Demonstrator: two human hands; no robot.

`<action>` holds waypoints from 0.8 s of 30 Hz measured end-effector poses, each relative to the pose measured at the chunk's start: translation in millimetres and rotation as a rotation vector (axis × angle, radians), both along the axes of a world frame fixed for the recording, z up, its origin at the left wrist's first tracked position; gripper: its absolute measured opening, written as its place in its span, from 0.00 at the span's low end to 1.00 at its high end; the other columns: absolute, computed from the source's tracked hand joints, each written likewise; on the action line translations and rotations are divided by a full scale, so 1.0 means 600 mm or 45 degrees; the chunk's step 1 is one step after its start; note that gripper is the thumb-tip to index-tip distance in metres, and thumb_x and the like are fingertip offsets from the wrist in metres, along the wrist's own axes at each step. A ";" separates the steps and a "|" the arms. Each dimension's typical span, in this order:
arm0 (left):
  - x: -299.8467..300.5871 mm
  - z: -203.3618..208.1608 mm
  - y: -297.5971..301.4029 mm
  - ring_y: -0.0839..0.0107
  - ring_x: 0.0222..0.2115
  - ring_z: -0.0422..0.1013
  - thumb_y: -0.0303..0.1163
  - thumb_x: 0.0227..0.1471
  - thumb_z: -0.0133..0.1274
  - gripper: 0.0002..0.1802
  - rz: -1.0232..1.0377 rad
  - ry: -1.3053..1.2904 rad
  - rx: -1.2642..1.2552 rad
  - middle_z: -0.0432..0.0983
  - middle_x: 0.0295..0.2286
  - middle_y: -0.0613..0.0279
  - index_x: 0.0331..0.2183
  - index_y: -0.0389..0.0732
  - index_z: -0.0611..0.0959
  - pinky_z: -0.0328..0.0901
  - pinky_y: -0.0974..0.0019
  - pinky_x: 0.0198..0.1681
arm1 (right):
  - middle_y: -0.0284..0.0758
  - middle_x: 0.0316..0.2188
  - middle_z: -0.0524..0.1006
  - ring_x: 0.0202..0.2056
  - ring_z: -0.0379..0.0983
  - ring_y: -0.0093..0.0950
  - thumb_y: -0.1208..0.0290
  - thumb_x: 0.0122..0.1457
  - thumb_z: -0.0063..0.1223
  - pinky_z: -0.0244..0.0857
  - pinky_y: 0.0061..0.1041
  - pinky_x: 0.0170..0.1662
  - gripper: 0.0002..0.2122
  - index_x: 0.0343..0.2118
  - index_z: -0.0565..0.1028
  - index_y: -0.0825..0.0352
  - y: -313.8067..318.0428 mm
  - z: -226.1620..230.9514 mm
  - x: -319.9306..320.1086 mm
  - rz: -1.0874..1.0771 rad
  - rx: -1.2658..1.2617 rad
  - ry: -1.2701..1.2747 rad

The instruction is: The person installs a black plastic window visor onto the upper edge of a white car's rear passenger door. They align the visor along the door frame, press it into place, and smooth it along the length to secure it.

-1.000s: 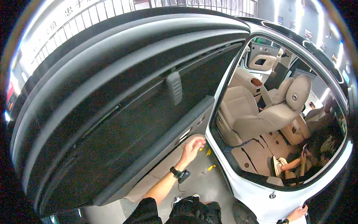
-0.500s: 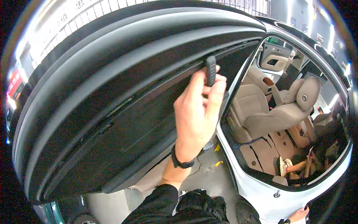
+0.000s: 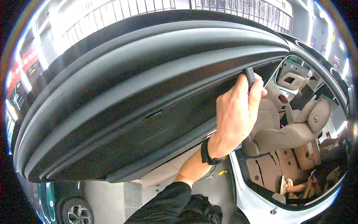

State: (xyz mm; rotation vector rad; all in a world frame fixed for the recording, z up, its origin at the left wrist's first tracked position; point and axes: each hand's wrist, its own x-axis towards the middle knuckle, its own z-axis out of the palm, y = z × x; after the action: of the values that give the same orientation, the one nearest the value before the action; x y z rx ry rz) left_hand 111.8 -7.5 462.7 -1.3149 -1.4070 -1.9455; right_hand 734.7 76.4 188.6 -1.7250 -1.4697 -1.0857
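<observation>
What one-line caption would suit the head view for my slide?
Left hand gripping a small dark tab at an open car door, with a beige seat visible inside the car.

Holding a tab (image 3: 250, 76) in the left hand (image 3: 236, 108) before the car door (image 3: 149, 78) at left and middle. Having the cabin (image 3: 261, 162) on the right, a seat (image 3: 287, 136) in it, railings (image 3: 138, 15) behind the door, a wheel (image 3: 78, 213) at lower left, a floor grate (image 3: 132, 198) right of it.

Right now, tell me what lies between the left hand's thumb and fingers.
In the head view, a dark grey tab lies there, in the grip of the left hand, its upper end showing.
</observation>
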 end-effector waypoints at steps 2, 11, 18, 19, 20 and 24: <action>0.002 0.005 0.000 0.61 0.21 0.74 0.33 0.58 0.44 0.08 -0.037 0.000 0.008 0.76 0.21 0.58 0.34 0.39 0.71 0.66 0.63 0.23 | 0.43 0.35 0.72 0.37 0.68 0.40 0.71 0.57 0.45 0.60 0.35 0.45 0.09 0.36 0.71 0.70 0.001 0.000 -0.004 -0.029 -0.028 0.039; 0.014 0.002 0.002 0.69 0.23 0.75 0.31 0.58 0.44 0.08 -0.072 -0.103 -0.014 0.76 0.22 0.57 0.34 0.35 0.73 0.68 0.69 0.27 | 0.43 0.37 0.71 0.40 0.66 0.38 0.72 0.57 0.45 0.60 0.34 0.46 0.09 0.37 0.70 0.71 0.006 -0.011 0.007 -0.024 -0.039 0.033; 0.014 -0.003 0.011 0.74 0.24 0.74 0.27 0.56 0.45 0.06 -0.035 -0.060 0.017 0.76 0.22 0.59 0.35 0.36 0.73 0.68 0.72 0.28 | 0.44 0.36 0.72 0.40 0.67 0.40 0.73 0.56 0.44 0.60 0.35 0.47 0.09 0.37 0.71 0.72 0.005 -0.009 0.002 -0.161 -0.161 0.005; 0.016 -0.007 0.012 0.74 0.24 0.74 0.27 0.56 0.45 0.06 -0.037 -0.059 0.017 0.76 0.22 0.59 0.35 0.36 0.73 0.68 0.72 0.28 | 0.44 0.36 0.72 0.40 0.67 0.41 0.73 0.55 0.44 0.60 0.36 0.47 0.10 0.37 0.71 0.72 0.005 -0.005 -0.005 -0.122 -0.142 0.066; 0.023 -0.015 0.014 0.75 0.24 0.74 0.26 0.56 0.44 0.06 -0.079 -0.144 -0.007 0.76 0.22 0.60 0.35 0.35 0.74 0.68 0.72 0.28 | 0.44 0.36 0.72 0.40 0.67 0.41 0.73 0.55 0.44 0.60 0.36 0.47 0.10 0.37 0.71 0.72 0.001 -0.002 -0.004 -0.142 -0.141 0.066; 0.021 -0.034 0.004 0.77 0.23 0.72 0.26 0.57 0.43 0.07 -0.046 -0.160 0.039 0.76 0.23 0.61 0.35 0.34 0.74 0.67 0.73 0.28 | 0.48 0.33 0.73 0.36 0.68 0.45 0.71 0.52 0.45 0.61 0.41 0.43 0.10 0.34 0.73 0.72 0.028 -0.028 0.023 0.071 0.086 0.159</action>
State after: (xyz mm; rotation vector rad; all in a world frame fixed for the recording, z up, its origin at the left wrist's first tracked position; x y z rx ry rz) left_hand 124.6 -5.0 442.3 -1.2311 -1.4138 -2.0979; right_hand 748.5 93.4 171.8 -1.6645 -1.3801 -0.9697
